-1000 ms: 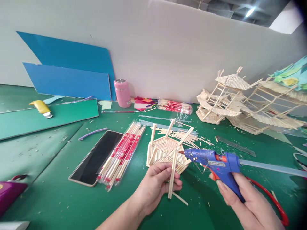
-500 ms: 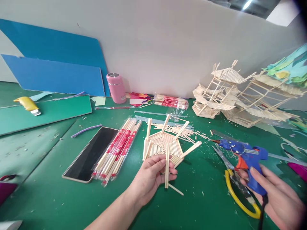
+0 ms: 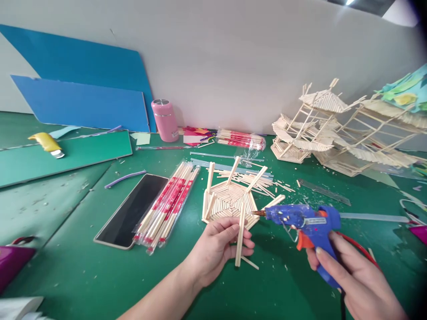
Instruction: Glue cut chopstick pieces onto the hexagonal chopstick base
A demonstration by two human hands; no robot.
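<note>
My left hand (image 3: 215,251) is closed on the near edge of a hexagonal wooden stick frame (image 3: 230,200) with upright sticks at its corners, and pinches one stick (image 3: 240,240) against it. My right hand (image 3: 353,280) grips a blue hot glue gun (image 3: 305,222) with an orange trigger. The gun's nozzle points left and sits right at the frame's right edge. Loose cut sticks (image 3: 256,180) lie just behind the frame on the green mat (image 3: 83,271).
Wrapped chopstick bundles (image 3: 168,206) and a black phone (image 3: 131,215) lie left of the frame. A pink flask (image 3: 165,120), blue boards (image 3: 80,102) and another chopstick pack (image 3: 242,138) stand at the back. Stick pagoda models (image 3: 333,129) fill the right. A yellow cutter (image 3: 46,143) lies far left.
My right hand has brought the glue gun back from the right, over the yellow pliers, so its nozzle is at the frame again. My left hand has kept its hold.
</note>
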